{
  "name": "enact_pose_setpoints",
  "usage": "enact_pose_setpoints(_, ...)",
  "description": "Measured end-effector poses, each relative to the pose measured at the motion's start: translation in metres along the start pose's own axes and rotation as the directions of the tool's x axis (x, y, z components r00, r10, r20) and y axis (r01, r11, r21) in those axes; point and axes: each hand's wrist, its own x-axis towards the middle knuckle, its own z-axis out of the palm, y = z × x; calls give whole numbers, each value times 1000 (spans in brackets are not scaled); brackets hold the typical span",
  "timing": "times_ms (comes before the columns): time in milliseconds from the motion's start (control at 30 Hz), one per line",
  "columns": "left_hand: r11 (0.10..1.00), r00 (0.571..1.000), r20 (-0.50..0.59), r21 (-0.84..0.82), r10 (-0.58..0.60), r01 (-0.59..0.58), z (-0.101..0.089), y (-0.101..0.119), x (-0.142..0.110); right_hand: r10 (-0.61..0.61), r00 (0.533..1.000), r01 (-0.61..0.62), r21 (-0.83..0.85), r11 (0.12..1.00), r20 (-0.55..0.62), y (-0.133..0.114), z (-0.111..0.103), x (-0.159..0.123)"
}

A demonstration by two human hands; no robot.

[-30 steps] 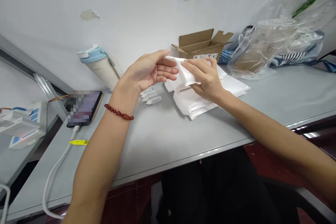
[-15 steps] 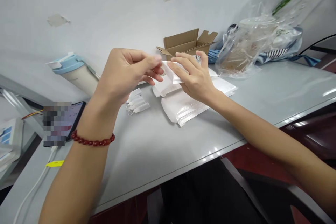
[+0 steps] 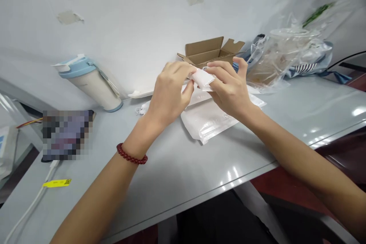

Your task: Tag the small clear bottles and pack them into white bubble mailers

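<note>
Above the desk, my left hand, with a red bead bracelet at its wrist, pinches the left end of a small white pouch between thumb and fingers. My right hand grips the pouch's other end, its little finger raised. Part of the pouch is hidden by my fingers. Beneath both hands lies a stack of flat white glossy pouches. Small white tags with loops show only partly behind my left hand.
An open cardboard box stands by the wall. To its right is a clear plastic bag with a container inside. On the left are a white and blue tumbler and a phone with a white cable.
My left hand went from open fingers beside the pouch to pinching its end. My right hand kept hold of it. The pouch has tilted and shows more of its face.
</note>
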Motion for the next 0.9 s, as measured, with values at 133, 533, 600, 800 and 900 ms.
enact_pose_setpoints(133,998,998,38,41,41,-42,2,3,0,-11,1000,10,-20,1000,-18,1,-7,1)
enact_pose_setpoints(533,666,824,133,-524,-551,530,-9,18,6,83,931,-104,-40,994,-356,-12,-26,2)
enact_pose_setpoints(600,462,720,355,-582,-597,670,-2,21,5,119,963,-133,-40,990,-243,-14,-22,-1)
enact_pose_setpoints(800,313,476,755,-365,-452,877,9,15,-3,111,980,-135,138,981,167,-15,-4,-5)
enact_pose_setpoints(900,395,468,756,-298,-457,869,5,-5,-2,107,903,-197,180,964,416,-16,4,-8)
